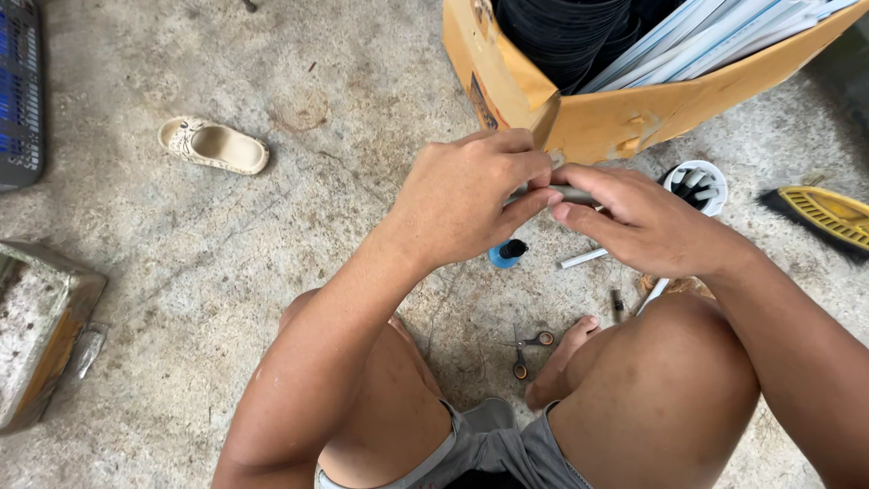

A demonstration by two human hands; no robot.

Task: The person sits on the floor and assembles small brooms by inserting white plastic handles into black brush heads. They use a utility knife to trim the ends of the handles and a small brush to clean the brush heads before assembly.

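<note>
My left hand (471,195) and my right hand (638,222) meet in front of me, both closed around a short grey tube (570,193) held level between the fingertips. Most of the tube is hidden by my fingers. Below the hands a blue-based small bottle with a black cap (507,253) stands on the concrete floor. A short white tube piece (584,258) lies beside it. Small scissors (527,349) lie on the floor between my knees, near my bare foot (561,362).
An open cardboard box (615,109) with stacked black pots and long white strips stands just beyond the hands. A white cup of short tube pieces (695,186) sits at right, near a yellow brush (824,215). A sandal (214,145) and a crate (20,91) lie at left.
</note>
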